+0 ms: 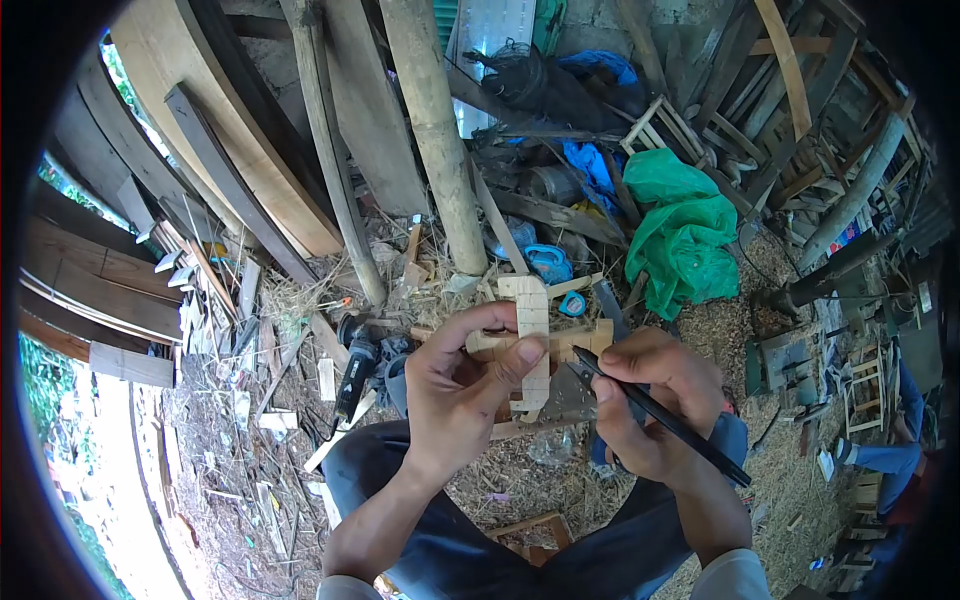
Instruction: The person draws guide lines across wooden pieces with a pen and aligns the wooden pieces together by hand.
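Observation:
My left hand (455, 390) is closed on a small pale wooden piece (531, 298) with rounded corners and dark lines marked across it. The thumb presses on its face. Behind it, a second light wooden strip (570, 342) lies crosswise, its right end close to my right fingers. My right hand (655, 400) grips a black pen (685, 430), and the pen's tip points at the crosswise strip. A grey metal blade-like tool (609, 308) shows just beyond the right fingers; its lower part is hidden. Both hands are above my lap.
An angle grinder (352, 382) lies left of my knee. Beyond my hands are a blue tape measure (573, 304), a green plastic sheet (680, 235) and a bamboo post (440, 150). Long boards (240, 120) lean at the left. Another person's leg (880, 462) shows at the far right.

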A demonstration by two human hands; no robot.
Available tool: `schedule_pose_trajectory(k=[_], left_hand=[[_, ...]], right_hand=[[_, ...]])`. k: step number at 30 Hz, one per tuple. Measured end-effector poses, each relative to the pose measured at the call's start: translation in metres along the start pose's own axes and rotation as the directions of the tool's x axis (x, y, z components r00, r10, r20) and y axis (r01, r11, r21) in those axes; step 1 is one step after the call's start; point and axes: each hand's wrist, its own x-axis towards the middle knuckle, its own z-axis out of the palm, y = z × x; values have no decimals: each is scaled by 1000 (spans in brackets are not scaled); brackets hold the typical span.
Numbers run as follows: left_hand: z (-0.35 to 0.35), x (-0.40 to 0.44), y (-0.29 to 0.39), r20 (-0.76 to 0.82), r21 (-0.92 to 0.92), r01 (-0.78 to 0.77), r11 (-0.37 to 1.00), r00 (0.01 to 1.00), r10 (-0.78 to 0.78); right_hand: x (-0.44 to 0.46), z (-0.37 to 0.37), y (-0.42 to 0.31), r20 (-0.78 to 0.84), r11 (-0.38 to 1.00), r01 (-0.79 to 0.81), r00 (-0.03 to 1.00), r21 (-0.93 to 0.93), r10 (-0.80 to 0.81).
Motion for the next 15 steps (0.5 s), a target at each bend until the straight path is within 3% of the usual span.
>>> schedule_pose_trajectory(k=[4,7,9,12,13,15], left_hand=[[1,1,-3,15,-74,-50,996,999,51],[1,1,-2,28,-66,-65,996,997,67],[0,0,-1,36,-62,-54,997,998,56],[0,0,-2,83,-100,13,995,996,-5],[0,0,-3,82,-88,15,996,997,-8],[0,1,-3,80,-74,19,997,997,-13]], right_hand=[[2,1,0,8,999,32,999,-35,-32],[2,-2,-7,-10,998,-63,998,-9,62],[11,-7,-8,-37,959,4,999,-285,-15],[14,-11,3,82,945,61,996,-320,-37],[12,-9,1,111,963,-32,992,-268,64],[7,-4,2,135,972,-70,985,-225,102]])
